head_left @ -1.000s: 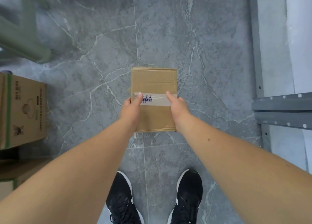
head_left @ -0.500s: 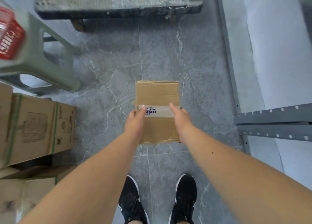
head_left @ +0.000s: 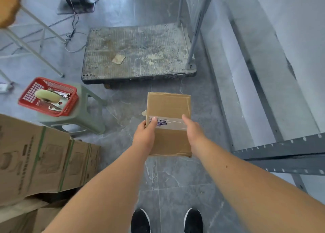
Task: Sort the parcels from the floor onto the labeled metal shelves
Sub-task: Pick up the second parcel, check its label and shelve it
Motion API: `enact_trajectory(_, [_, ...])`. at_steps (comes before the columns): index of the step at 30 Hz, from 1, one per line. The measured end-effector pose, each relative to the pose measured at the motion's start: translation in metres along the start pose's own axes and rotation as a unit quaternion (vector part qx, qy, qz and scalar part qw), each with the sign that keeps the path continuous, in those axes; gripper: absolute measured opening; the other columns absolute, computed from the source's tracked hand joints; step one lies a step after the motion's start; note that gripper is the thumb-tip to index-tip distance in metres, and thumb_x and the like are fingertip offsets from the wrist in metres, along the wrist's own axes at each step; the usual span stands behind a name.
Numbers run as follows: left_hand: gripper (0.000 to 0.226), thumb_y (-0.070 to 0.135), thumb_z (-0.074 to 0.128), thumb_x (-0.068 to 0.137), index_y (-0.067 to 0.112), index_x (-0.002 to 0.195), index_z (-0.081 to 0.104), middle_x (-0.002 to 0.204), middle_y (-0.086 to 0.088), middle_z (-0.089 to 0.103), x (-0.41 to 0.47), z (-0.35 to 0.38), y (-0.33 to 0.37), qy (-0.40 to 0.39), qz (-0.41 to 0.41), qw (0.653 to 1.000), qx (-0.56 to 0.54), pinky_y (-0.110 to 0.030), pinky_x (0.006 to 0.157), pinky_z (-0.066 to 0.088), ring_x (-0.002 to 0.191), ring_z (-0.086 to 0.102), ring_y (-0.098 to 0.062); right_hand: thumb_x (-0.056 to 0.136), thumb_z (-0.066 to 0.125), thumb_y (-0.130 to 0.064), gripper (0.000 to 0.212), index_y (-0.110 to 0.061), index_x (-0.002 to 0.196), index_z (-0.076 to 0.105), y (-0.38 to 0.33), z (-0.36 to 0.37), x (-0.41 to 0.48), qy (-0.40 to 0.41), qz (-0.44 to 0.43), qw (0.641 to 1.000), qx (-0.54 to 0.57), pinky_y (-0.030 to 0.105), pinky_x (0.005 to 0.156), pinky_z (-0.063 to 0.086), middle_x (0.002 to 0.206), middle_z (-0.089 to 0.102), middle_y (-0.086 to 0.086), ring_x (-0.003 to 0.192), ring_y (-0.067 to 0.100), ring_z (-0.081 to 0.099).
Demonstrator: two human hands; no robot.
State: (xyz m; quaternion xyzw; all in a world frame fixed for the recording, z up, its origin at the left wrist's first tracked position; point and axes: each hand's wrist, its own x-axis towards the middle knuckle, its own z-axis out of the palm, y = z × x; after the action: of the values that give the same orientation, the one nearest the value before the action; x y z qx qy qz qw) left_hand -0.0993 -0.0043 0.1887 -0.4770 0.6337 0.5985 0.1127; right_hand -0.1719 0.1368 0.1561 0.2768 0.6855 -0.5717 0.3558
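Observation:
I hold a small brown cardboard parcel [head_left: 168, 108] flat in front of me, above the grey floor. A strip of clear tape with blue print crosses its top. My left hand [head_left: 145, 138] grips its left edge, thumb on the tape. My right hand [head_left: 193, 132] grips the right edge, thumb on top. The grey metal shelf [head_left: 281, 152] stands to my right, its perforated beam level with my right forearm.
A dirty flat trolley [head_left: 137, 51] stands ahead on the floor. A green stool [head_left: 84, 116] at the left carries a red basket [head_left: 47, 96]. Large cardboard boxes [head_left: 44, 159] are stacked at my lower left. Cables and a stand lie far back.
My view has tilted up and forward: the trolley, stool and basket have come into sight. The parcel stays held in both hands in the same grip.

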Motion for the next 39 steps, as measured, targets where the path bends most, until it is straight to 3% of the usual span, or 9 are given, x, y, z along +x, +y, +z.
enact_trajectory(3, [0.063,0.058,0.050,0.106,0.024,0.160,0.048,0.150,-0.001,0.057,-0.028,-0.013,0.051,0.001,0.042,0.999,0.008,-0.039,0.101,0.041,0.120,0.054,-0.023,0.068,0.062,-0.083,0.112,-0.020,0.159,0.044,-0.050,-0.004,-0.039,-0.007,-0.027,1.000,0.000,0.055,0.121,0.040,0.160,0.049,0.003,0.143,0.033,0.051])
enact_trajectory(6, [0.065,0.057,0.050,0.107,0.021,0.161,0.047,0.156,-0.004,0.055,-0.057,-0.027,0.102,0.010,0.096,0.995,0.023,-0.039,0.103,0.040,0.127,0.054,-0.023,0.092,0.061,-0.069,0.090,-0.012,0.160,0.041,-0.101,-0.009,-0.079,0.000,-0.093,0.996,-0.009,0.050,0.123,0.036,0.160,0.047,0.005,0.146,0.032,0.047])
enact_trajectory(11, [0.068,0.055,0.048,0.109,0.016,0.164,0.041,0.165,-0.006,0.047,-0.107,-0.056,0.175,0.035,0.143,0.989,0.016,-0.040,0.115,0.034,0.151,0.044,-0.029,0.097,0.062,-0.060,0.081,-0.008,0.157,0.048,-0.178,-0.010,-0.147,0.001,-0.176,0.984,-0.034,0.039,0.116,0.039,0.157,0.052,0.008,0.143,0.031,0.051])
enact_trajectory(16, [0.060,0.053,0.043,0.111,0.015,0.157,0.051,0.155,-0.008,0.055,-0.159,-0.081,0.236,0.063,0.200,0.978,-0.013,-0.034,0.098,0.031,0.128,0.051,-0.026,0.102,0.056,-0.057,0.072,-0.009,0.155,0.049,-0.240,-0.019,-0.208,0.011,-0.248,0.965,-0.081,0.039,0.107,0.038,0.157,0.050,0.006,0.143,0.031,0.049])
enact_trajectory(20, [0.060,0.053,0.041,0.112,0.013,0.156,0.052,0.151,-0.008,0.057,-0.203,-0.101,0.288,0.077,0.239,0.967,-0.032,-0.033,0.097,0.030,0.141,0.050,-0.029,0.100,0.056,-0.060,0.074,-0.010,0.154,0.052,-0.290,-0.020,-0.266,0.010,-0.305,0.949,-0.076,0.050,0.119,0.042,0.155,0.055,0.010,0.141,0.033,0.052])
enact_trajectory(23, [0.058,0.055,0.043,0.111,0.015,0.150,0.057,0.133,-0.001,0.057,-0.240,-0.119,0.329,0.072,0.264,0.960,-0.055,-0.035,0.098,0.033,0.125,0.053,-0.026,0.102,0.054,-0.059,0.071,-0.011,0.154,0.052,-0.327,-0.023,-0.308,0.010,-0.346,0.935,-0.079,0.050,0.119,0.041,0.156,0.054,0.010,0.141,0.034,0.051])
enact_trajectory(27, [0.059,0.063,0.050,0.104,0.017,0.136,0.068,0.136,-0.006,0.069,-0.291,-0.150,0.382,0.062,0.299,0.948,-0.087,-0.050,0.111,0.047,0.121,0.062,-0.029,0.097,0.057,-0.063,0.064,-0.014,0.138,0.065,-0.372,-0.025,-0.368,0.019,-0.386,0.918,-0.090,0.044,0.107,0.050,0.137,0.067,0.010,0.122,0.031,0.063])
enact_trajectory(34, [0.066,0.067,0.041,0.106,0.018,0.144,0.065,0.141,-0.005,0.065,-0.379,-0.202,0.469,0.081,0.375,0.919,-0.096,-0.049,0.116,0.041,0.128,0.058,-0.030,0.108,0.048,-0.051,0.048,-0.011,0.127,0.067,-0.453,-0.025,-0.480,0.031,-0.485,0.866,-0.119,0.037,0.092,0.049,0.106,0.067,0.007,0.102,0.028,0.062])
enact_trajectory(39, [0.062,0.056,0.035,0.112,0.013,0.150,0.058,0.138,-0.005,0.059,-0.433,-0.225,0.514,0.122,0.450,0.880,-0.089,-0.035,0.098,0.031,0.126,0.052,-0.026,0.104,0.041,-0.063,0.065,-0.012,0.139,0.062,-0.495,-0.023,-0.540,0.046,-0.531,0.838,-0.120,0.040,0.102,0.049,0.132,0.067,0.012,0.121,0.033,0.063])
